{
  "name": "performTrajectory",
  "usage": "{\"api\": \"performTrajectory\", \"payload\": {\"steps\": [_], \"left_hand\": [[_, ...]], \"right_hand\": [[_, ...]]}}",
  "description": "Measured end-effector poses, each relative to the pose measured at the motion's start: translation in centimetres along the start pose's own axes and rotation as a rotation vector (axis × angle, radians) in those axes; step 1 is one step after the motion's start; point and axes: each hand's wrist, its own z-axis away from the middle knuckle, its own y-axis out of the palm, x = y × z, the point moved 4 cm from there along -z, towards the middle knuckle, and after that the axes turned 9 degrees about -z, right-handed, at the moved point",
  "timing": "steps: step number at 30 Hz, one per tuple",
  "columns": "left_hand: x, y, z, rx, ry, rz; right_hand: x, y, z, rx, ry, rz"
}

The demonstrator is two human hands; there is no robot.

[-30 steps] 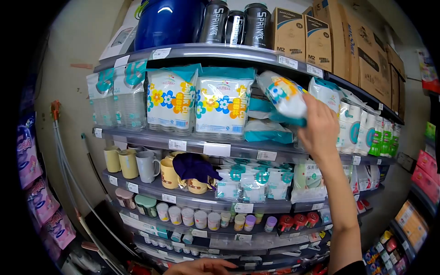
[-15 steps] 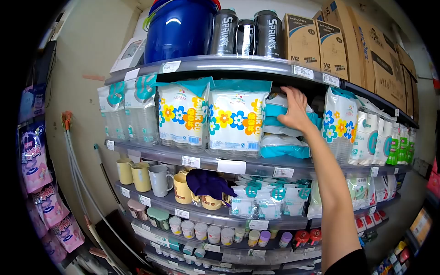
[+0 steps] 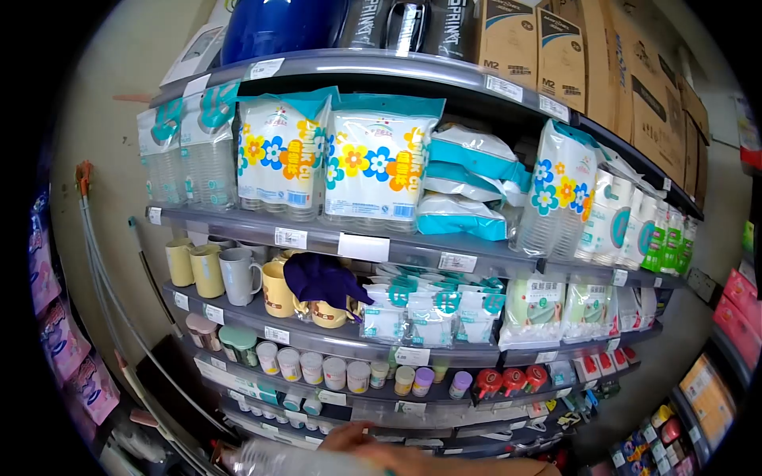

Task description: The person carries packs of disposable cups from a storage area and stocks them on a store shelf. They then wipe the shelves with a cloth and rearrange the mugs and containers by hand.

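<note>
My right hand (image 3: 349, 438) is low at the bottom edge, blurred, its forearm reaching in from the right. It is closed against a pack of clear plastic cups (image 3: 274, 460), which hides part of the fingers and is cut off by the frame. My left hand does not show. Above, upright flower-printed packs of plastic cups (image 3: 373, 163) stand on a shelf. Beside them lie several white and teal packs (image 3: 464, 186), stacked on their sides. Another flower-printed cup pack (image 3: 556, 190) leans to their right.
Mugs (image 3: 208, 270), a dark purple cloth (image 3: 324, 282) and small bagged goods (image 3: 432, 313) occupy the shelf below. Lower down are lidded jars (image 3: 335, 373). Cardboard boxes (image 3: 559, 51) and a blue bucket (image 3: 282, 28) sit on top. Poles (image 3: 99, 246) lean at the left.
My right hand has left the stacked white and teal packs and dropped to the bottom edge. The clear cup pack has come into view there. The view has tilted down.
</note>
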Motion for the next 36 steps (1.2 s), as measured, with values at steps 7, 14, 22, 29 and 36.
{"api": "performTrajectory", "payload": {"steps": [7,14,22,29,36], "left_hand": [[2.5,5.1,3.1,0.458,0.381,0.23],[1.6,4.8,6.0,0.321,0.527,0.185],[-0.1,4.0,7.7,0.112,0.872,-0.035],[-2.1,0.2,8.4,0.28,0.666,0.7],[-1.1,-1.0,8.1,0.16,0.591,0.847]], "right_hand": [[7.9,-16.6,5.2,-1.093,-0.51,0.642],[13.5,-22.0,3.0,-1.224,-0.55,0.75],[15.2,-21.9,-1.9,-0.513,-1.133,1.544],[10.2,-4.6,-1.5,-0.052,-0.907,1.633],[13.3,-12.0,-1.8,-0.027,-0.381,1.124]]}}
